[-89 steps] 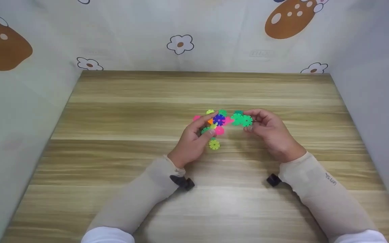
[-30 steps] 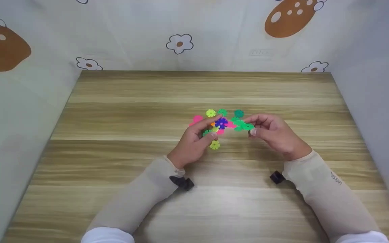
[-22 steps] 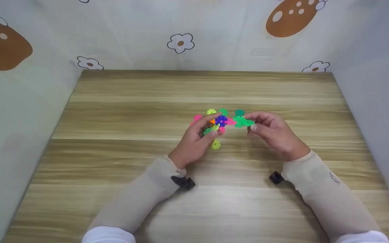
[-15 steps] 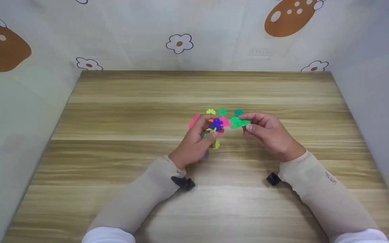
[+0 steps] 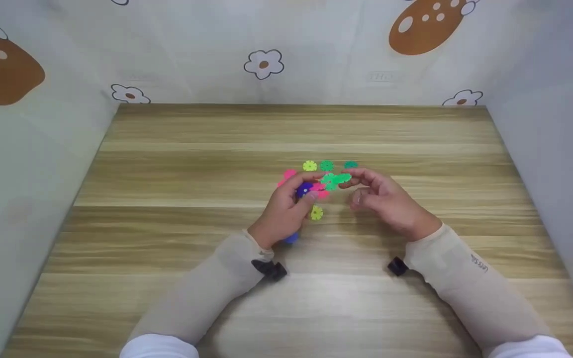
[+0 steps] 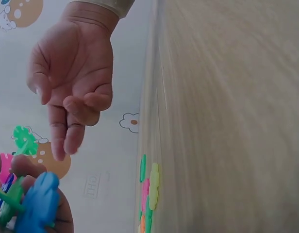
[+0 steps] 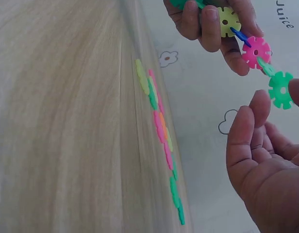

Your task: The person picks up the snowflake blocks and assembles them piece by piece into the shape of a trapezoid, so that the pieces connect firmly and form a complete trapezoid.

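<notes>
My left hand [image 5: 284, 209] pinches a chain of interlocking plastic snowflake discs above the table. A dark blue disc [image 5: 304, 189] shows near its fingertips, and a blue disc [image 5: 291, 237] at the other end hangs below the palm. Past the fingers the chain runs through a pink disc [image 7: 256, 52] to a green end disc [image 7: 281, 91]. My right hand [image 5: 391, 199] is close beside that green end, fingers loosely bent and thumb apart, holding nothing. The left wrist view shows its palm [image 6: 74, 63] bare. Part of the chain is hidden inside my left hand.
Loose discs lie flat on the wood-grain table [image 5: 217, 149] around and behind the chain, among them a yellow disc [image 5: 310, 165], a green disc [image 5: 327, 165], a teal disc [image 5: 350, 164] and a nearer yellow disc [image 5: 317, 213]. Patterned cloth walls [image 5: 316, 49] border the table.
My right hand has let go of the green end and shifted slightly left. The chain has drawn back leftward through my left hand, and its blue disc now shows below the palm.
</notes>
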A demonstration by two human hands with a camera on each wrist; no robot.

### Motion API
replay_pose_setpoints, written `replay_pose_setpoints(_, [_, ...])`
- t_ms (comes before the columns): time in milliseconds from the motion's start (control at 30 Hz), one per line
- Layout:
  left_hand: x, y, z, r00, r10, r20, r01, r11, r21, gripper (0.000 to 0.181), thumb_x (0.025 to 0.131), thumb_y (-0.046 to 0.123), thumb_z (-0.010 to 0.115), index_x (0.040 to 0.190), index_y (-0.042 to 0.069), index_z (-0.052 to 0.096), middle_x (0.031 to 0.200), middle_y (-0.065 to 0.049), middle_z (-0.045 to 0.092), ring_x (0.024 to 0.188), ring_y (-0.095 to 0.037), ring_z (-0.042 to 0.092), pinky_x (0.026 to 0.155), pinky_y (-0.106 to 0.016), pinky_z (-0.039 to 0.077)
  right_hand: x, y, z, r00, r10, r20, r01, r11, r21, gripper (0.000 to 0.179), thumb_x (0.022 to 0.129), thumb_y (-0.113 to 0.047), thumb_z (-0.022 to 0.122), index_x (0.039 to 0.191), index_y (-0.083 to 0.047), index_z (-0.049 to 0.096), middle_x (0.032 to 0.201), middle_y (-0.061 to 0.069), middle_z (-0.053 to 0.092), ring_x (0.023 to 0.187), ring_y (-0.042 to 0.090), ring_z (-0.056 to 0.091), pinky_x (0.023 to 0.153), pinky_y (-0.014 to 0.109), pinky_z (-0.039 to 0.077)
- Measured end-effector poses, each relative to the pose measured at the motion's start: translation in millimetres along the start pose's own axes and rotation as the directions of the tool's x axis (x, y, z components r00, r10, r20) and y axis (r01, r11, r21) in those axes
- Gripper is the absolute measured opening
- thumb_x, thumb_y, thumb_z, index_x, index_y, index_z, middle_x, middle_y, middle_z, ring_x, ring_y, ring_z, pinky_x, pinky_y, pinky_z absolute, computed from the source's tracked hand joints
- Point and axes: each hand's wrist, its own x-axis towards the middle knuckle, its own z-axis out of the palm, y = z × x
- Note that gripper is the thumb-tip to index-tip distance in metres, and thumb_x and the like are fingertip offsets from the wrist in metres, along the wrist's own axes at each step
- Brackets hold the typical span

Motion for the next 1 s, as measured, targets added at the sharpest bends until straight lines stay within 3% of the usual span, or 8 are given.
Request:
replay_pose_setpoints(133, [0.3,1.2,-0.5,1.0,0.001,-0.029,0.0,1.0,0.005,0.039,0.109,0.007,0.052,0.146,0.01,0.059,0.088,-0.003,0.055,0.06,-0.035,0.051,0.051,-0.025,0.045,2.0,5,4,0.981,0.07,0.183,-0.045,0.99,-0.136,0.064,0.093,0.006,0.05,0.155,0.004,0.037,0.152,0.023,0.051,0.084,0.021,0.064,0.08,0.031,0.058])
replay_pose_setpoints(267, [0.0,2.9,-0.3,1.0,0.007,-0.026,-0.006,1.0,0.017,0.041,0.109,0.007,0.051,0.15,0.009,0.056,0.097,-0.003,0.055,0.059,-0.024,0.051,0.052,-0.025,0.045,1.3,10,8,0.926,0.113,0.36,-0.03,0.973,-0.228,0.068,0.093,0.007,0.05,0.16,0.002,0.034,0.161,0.022,0.043,0.097,0.027,0.063,0.078,0.032,0.059])
replay_pose_setpoints(400, [-0.3,4.5,-0.5,1.0,-0.007,-0.016,0.007,1.0,0.013,0.042,0.109,0.008,0.051,0.151,0.009,0.055,0.094,-0.002,0.054,0.059,-0.017,0.049,0.053,-0.025,0.045,-0.2,11,10,0.893,0.13,0.431,0.005,0.955,-0.298,0.071,0.093,0.007,0.052,0.161,0.002,0.033,0.164,0.021,0.039,0.107,0.028,0.059,0.086,0.029,0.056])
replay_pose_setpoints(467, [-0.2,4.9,-0.8,1.0,-0.012,-0.014,0.012,1.0,0.004,0.042,0.109,0.008,0.052,0.151,0.01,0.056,0.092,-0.002,0.053,0.059,-0.016,0.05,0.054,-0.025,0.045,-0.6,10,9,0.899,0.128,0.419,0.027,0.938,-0.346,0.071,0.091,0.007,0.054,0.16,0.002,0.035,0.163,0.02,0.041,0.117,0.031,0.059,0.095,0.031,0.054])
replay_pose_setpoints(600, [0.1,5.1,-1.5,1.0,-0.018,-0.016,0.018,1.0,-0.013,0.042,0.109,0.008,0.051,0.151,0.01,0.056,0.09,-0.002,0.053,0.06,-0.015,0.05,0.053,-0.025,0.044,-0.6,6,6,0.936,0.114,0.334,0.047,0.898,-0.438,0.066,0.089,0.005,0.059,0.154,0.002,0.046,0.153,0.019,0.054,0.141,0.034,0.05,0.111,0.044,0.046])
replay_pose_setpoints(700, [0.3,4.8,-1.8,1.0,-0.02,-0.019,0.02,1.0,-0.021,0.042,0.109,0.007,0.051,0.15,0.01,0.057,0.087,-0.002,0.052,0.059,-0.014,0.049,0.051,-0.025,0.043,-0.5,3,3,0.961,0.115,0.251,0.032,0.858,-0.512,0.058,0.09,0.001,0.063,0.148,0.0,0.054,0.142,0.016,0.064,0.135,0.034,0.057,0.111,0.053,0.046])
replay_pose_setpoints(833, [0.2,2.7,-1.6,1.0,-0.002,-0.022,0.001,0.999,-0.035,0.041,0.108,0.004,0.052,0.149,0.007,0.058,0.093,-0.004,0.054,0.059,-0.013,0.049,0.053,-0.025,0.044,-0.9,4,1,0.979,0.134,0.156,-0.008,0.783,-0.622,0.045,0.092,-0.007,0.073,0.136,-0.001,0.065,0.125,0.01,0.071,0.118,0.028,0.064,0.102,0.049,0.05])
replay_pose_setpoints(1000, [-0.3,0.4,-1.4,1.0,0.024,-0.011,-0.024,0.998,-0.053,0.04,0.108,0.004,0.051,0.148,0.003,0.057,0.116,-0.025,0.054,0.06,-0.012,0.049,0.056,-0.024,0.045,-0.2,8,1,0.984,0.133,0.116,-0.011,0.703,-0.711,0.035,0.085,-0.001,0.08,0.119,-0.004,0.073,0.106,0.007,0.068,0.099,0.023,0.059,0.091,0.042,0.05])
